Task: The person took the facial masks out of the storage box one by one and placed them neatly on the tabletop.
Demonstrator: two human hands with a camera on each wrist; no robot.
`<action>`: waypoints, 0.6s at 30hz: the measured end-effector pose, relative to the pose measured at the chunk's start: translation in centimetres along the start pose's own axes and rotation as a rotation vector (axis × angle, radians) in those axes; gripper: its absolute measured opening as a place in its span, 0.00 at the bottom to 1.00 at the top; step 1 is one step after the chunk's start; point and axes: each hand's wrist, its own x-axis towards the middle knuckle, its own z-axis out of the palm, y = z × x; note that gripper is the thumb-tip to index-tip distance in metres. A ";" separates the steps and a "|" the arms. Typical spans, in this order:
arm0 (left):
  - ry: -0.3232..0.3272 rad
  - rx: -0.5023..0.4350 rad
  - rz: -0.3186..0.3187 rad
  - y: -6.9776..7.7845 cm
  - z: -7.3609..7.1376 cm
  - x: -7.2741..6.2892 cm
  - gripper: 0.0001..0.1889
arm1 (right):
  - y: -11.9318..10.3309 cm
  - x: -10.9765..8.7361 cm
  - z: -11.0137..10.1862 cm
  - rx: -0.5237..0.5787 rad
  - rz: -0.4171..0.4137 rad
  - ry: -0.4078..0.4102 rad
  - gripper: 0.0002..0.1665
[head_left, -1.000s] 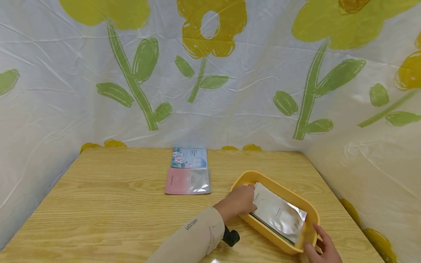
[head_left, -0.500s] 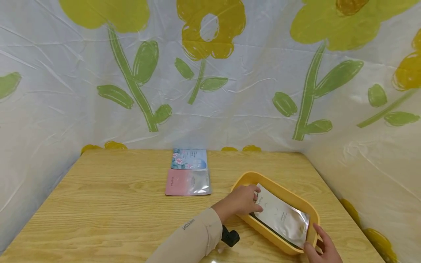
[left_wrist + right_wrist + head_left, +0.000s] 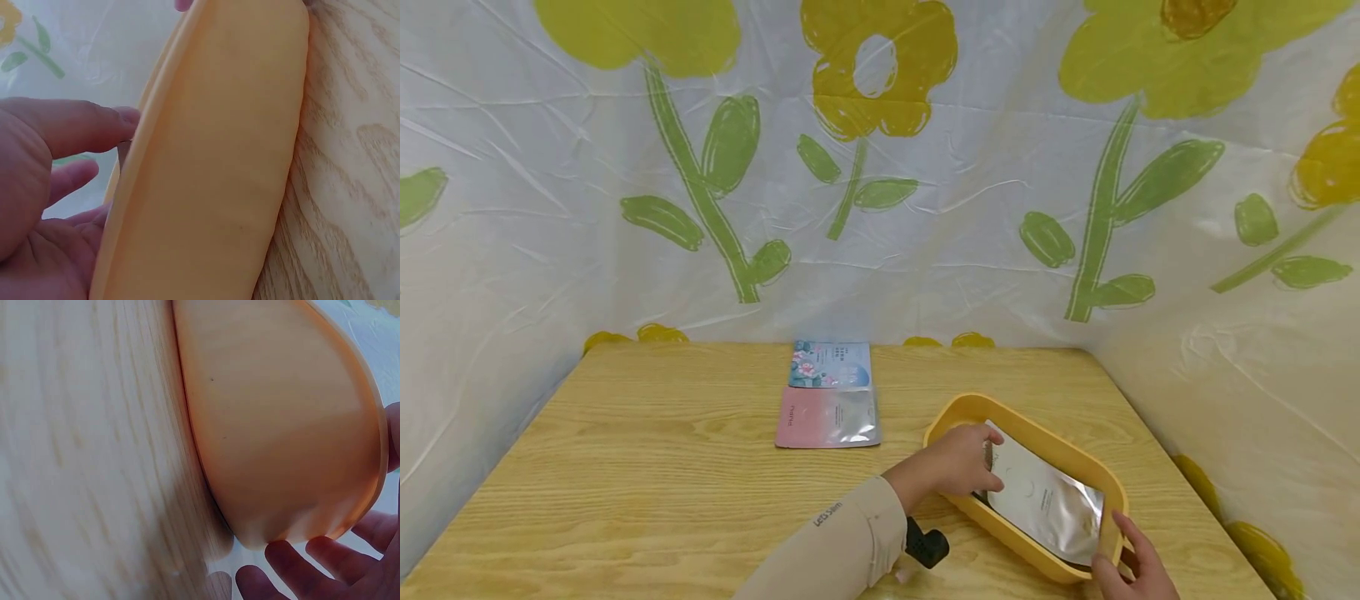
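A yellow basket (image 3: 1033, 548) stands at the right of the table, with a silver-white flat sachet (image 3: 1041, 500) lying in it over a darker packet. My left hand (image 3: 961, 460) reaches over the basket's near-left rim. Its thumb and a finger are spread apart at the sachet's left end. The left wrist view shows the thumb (image 3: 94, 128) extended at the rim, while the other fingers are partly hidden behind the basket wall. My right hand (image 3: 1138, 567) holds the basket's right end, its fingers (image 3: 290, 565) against the outer wall and its thumb over the rim.
A pink and silver sachet (image 3: 820, 417) and a blue flowered sachet (image 3: 829, 364) lie at the back middle of the wooden table (image 3: 647, 467). A flower-printed sheet (image 3: 970, 250) hangs behind and at both sides. A black device (image 3: 927, 546) sits at the left wrist.
The silver-white sachet has shifted slightly right in the basket, uncovering some of the packet under its left end. My left fingers have moved a little right. The right hand stays at the basket's end.
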 end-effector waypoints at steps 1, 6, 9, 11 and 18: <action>-0.008 -0.021 -0.001 0.0 0.0 0.0 0.29 | -0.1 0.0 0.0 -0.003 0.005 0.003 0.46; -0.044 -0.159 0.006 -0.2 -0.1 -0.2 0.28 | -0.2 -0.1 0.0 -0.013 0.022 -0.003 0.48; -0.084 -0.258 0.018 -0.3 -0.2 -0.3 0.28 | -0.2 -0.1 0.0 -0.018 0.030 -0.010 0.48; -0.113 -0.310 0.023 -0.3 -0.3 -0.4 0.28 | -0.2 -0.1 -0.1 -0.020 0.032 -0.016 0.48; -0.151 -0.350 0.057 -0.3 -0.3 -0.5 0.28 | -0.2 -0.2 -0.3 -0.028 0.032 -0.032 0.48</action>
